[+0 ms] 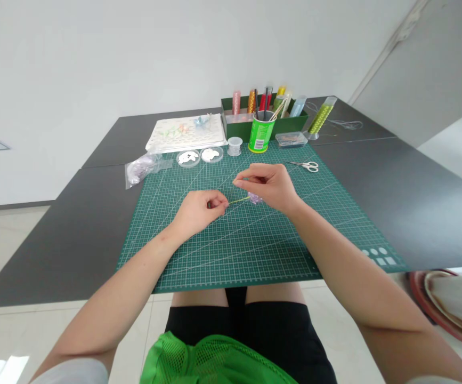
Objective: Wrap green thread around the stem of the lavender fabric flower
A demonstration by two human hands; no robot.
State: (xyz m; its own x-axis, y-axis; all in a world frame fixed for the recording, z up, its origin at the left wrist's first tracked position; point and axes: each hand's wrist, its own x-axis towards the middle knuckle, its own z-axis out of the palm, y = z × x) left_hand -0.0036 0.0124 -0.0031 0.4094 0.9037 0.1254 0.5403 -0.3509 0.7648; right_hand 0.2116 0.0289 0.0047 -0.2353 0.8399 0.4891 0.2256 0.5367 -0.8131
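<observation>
Lilac cluster (pixel 254 198) on a green stem (pixel 238 200) sits over the middle of the mat (pixel 223 256), partly hidden by the right hand. Leftmost is a clear bag (pixel 137 172), then two dishes (pixel 188 165) of white pieces. Next, the left hand (pixel 201 208) pinches the stem's end. Past the green can (pixel 259 140), the right hand (pixel 268 184) has thumb and fingertip together; whether anything thin is between them, I cannot tell. Scissors (pixel 310 166) lie farther right.

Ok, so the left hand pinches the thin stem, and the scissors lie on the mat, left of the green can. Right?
Not quite: the head view shows the scissors on the mat to the right of the green can. The left hand does pinch the thin stem.
</observation>
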